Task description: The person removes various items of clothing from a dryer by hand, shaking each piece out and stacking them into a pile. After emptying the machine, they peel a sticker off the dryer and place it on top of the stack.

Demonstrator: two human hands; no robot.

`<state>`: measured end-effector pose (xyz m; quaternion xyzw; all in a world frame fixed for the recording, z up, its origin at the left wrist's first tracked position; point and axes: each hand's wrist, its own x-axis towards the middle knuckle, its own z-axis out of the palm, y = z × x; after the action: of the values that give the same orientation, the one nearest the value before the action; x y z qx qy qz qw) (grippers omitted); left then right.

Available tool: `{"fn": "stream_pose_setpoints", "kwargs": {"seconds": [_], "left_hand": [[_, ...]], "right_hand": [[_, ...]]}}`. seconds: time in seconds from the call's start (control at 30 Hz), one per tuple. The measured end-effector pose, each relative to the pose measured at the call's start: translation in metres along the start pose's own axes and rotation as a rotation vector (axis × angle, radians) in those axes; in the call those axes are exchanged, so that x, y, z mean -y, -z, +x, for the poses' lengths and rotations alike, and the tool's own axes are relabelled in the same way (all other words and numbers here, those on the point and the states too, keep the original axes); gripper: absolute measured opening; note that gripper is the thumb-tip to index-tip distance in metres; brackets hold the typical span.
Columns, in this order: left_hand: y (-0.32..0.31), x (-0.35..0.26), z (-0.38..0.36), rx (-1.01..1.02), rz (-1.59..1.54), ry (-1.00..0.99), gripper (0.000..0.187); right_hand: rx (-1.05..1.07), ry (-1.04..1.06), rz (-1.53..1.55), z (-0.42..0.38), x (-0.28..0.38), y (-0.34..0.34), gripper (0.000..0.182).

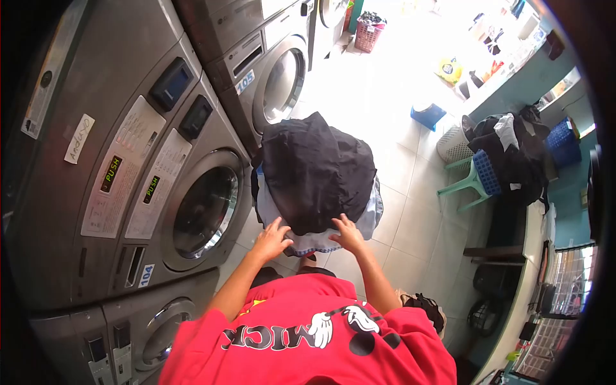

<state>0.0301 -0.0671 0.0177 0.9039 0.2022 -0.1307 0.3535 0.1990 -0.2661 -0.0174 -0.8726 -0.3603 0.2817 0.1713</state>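
Observation:
A heaped pile of laundry stands in front of me, topped by a large black garment (317, 170). Light blue-grey cloth (308, 242) shows around its lower edges; whatever holds the pile up is hidden beneath. At the near left edge of the heap is my left hand (272, 241), fingers spread. My right hand (348, 233) is at the near right edge, its fingers apart and over the cloth. Both hands appear to touch or hover just above the fabric, and neither grips anything.
Stacked washers or dryers line the left, including one with a round door (202, 208). On the right, a green stool (471, 186) stands beside a white basket (452, 142) and dark clothes (513, 154). A pink basket (367, 35) and a blue dustpan (428, 117) are farther off.

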Motion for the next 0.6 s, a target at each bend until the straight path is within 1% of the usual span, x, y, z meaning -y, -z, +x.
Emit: {"fn": "stream_pose_setpoints", "kwargs": {"seconds": [0.03, 0.07, 0.13, 0.17, 0.2, 0.27, 0.3, 0.33, 0.37, 0.4, 0.47, 0.53, 0.57, 0.6], "left_hand": [[0.007, 0.005, -0.004, -0.078, 0.06, -0.012, 0.045], [0.016, 0.012, -0.007, -0.087, 0.053, -0.013, 0.045], [0.059, 0.01, -0.026, -0.267, 0.089, -0.1, 0.042], [0.084, 0.004, -0.04, -0.409, 0.102, -0.159, 0.037], [0.112, -0.001, -0.055, -0.503, 0.103, -0.201, 0.034], [0.163, -0.001, -0.091, -0.748, 0.224, -0.324, 0.033], [0.189, 0.0, -0.114, -0.867, 0.255, -0.34, 0.032], [0.212, -0.001, -0.138, -0.972, 0.286, -0.362, 0.032], [0.236, -0.004, -0.165, -1.088, 0.305, -0.387, 0.029], [0.252, -0.003, -0.191, -1.127, 0.333, -0.371, 0.029], [0.278, 0.003, -0.237, -1.326, 0.456, -0.344, 0.027], [0.293, 0.006, -0.271, -1.505, 0.495, -0.309, 0.024], [0.299, 0.008, -0.283, -1.53, 0.522, -0.318, 0.024], [0.303, 0.01, -0.294, -1.578, 0.56, -0.277, 0.022]], "right_hand": [[-0.013, 0.081, 0.052, 0.004, 0.009, -0.005, 0.055], [0.046, 0.186, 0.132, 0.012, 0.02, -0.006, 0.048], [0.119, 0.171, 0.171, 0.015, 0.063, 0.005, 0.043], [0.162, 0.206, 0.145, 0.014, 0.095, 0.022, 0.04], [0.08, 0.374, 0.167, 0.032, 0.093, -0.001, 0.036], [0.032, 0.469, 0.194, 0.036, 0.144, 0.01, 0.03], [-0.026, 0.589, 0.243, 0.042, 0.165, 0.01, 0.028], [-0.035, 0.593, 0.257, 0.036, 0.202, 0.026, 0.026], [-0.043, 0.593, 0.347, 0.034, 0.231, 0.033, 0.021], [-0.041, 0.642, 0.34, 0.035, 0.257, 0.038, 0.021], [-0.237, 0.779, 0.34, 0.038, 0.298, 0.048, 0.016], [-0.368, 0.788, 0.435, 0.039, 0.337, 0.061, 0.013], [-0.465, 0.855, 0.442, 0.043, 0.353, 0.066, 0.014], [-0.562, 0.921, 0.449, 0.047, 0.368, 0.073, 0.014]]}}
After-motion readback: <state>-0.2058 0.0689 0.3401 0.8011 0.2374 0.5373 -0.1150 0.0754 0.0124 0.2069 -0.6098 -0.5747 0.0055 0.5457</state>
